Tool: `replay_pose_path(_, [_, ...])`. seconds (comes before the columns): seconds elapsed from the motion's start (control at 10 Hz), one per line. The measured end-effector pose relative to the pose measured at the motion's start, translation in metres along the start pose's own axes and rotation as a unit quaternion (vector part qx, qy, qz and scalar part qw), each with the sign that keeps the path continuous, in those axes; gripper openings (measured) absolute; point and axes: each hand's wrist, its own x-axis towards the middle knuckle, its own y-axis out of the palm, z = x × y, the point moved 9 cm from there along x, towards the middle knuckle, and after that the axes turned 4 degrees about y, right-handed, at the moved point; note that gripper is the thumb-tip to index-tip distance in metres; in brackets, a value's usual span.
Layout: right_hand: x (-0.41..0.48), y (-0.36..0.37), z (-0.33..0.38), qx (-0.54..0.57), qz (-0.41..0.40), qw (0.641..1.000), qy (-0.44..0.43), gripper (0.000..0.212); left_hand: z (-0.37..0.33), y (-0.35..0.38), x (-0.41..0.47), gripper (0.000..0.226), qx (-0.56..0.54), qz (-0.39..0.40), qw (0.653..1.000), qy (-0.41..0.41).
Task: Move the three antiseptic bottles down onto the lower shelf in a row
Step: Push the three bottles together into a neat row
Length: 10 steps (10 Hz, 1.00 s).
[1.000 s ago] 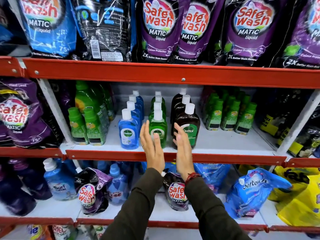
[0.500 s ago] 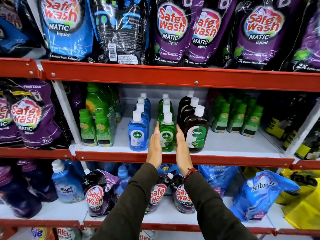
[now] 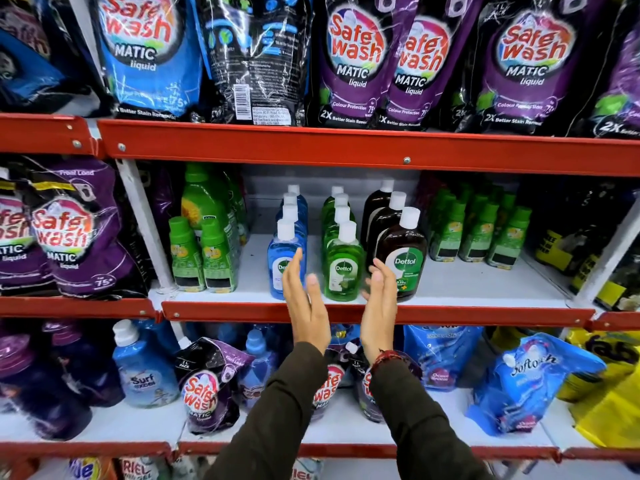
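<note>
Three rows of Dettol antiseptic bottles with white caps stand on the middle shelf [image 3: 478,289]: a blue bottle [image 3: 281,254] in front on the left, a green bottle [image 3: 344,268] in the centre, a brown bottle [image 3: 403,258] on the right. My left hand [image 3: 304,303] is raised flat with fingers apart, just left of the green bottle and partly covering the blue one. My right hand [image 3: 379,303] is open on the green bottle's right side, in front of the brown one. Neither hand touches or holds a bottle. The lower shelf [image 3: 346,424] lies beneath my forearms.
Small green bottles [image 3: 201,261] stand left of the Dettol rows and more green bottles [image 3: 479,233] to the right. The lower shelf holds Safe Wash pouches [image 3: 207,386], a Surf bottle [image 3: 142,372] and a blue Softouch pouch [image 3: 530,382]. Large detergent pouches [image 3: 356,60] fill the top shelf.
My hands, which were pressed close on either side of the green bottle half a second ago, have spread apart and drawn back slightly. The bottles have not moved.
</note>
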Motion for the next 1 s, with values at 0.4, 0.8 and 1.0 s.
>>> replay_pose_path(0.4, [-0.015, 0.096, -0.005, -0.055, 0.224, 0.971, 0.071, 0.062, 0.065, -0.018, 0.050, 0.102, -0.100, 0.073, 0.980, -0.157])
replay_pose_path(0.8, [-0.017, 0.097, -0.008, -0.065, 0.233, 0.965, 0.100, 0.069, 0.042, -0.021, 0.047, 0.069, -0.048, 0.129, 0.980, -0.145])
replay_pose_path(1.0, [-0.019, 0.090, 0.002, -0.108, 0.247, 0.959, 0.089, 0.064, 0.038, -0.022, 0.049, 0.062, -0.012, 0.117, 0.985, -0.125])
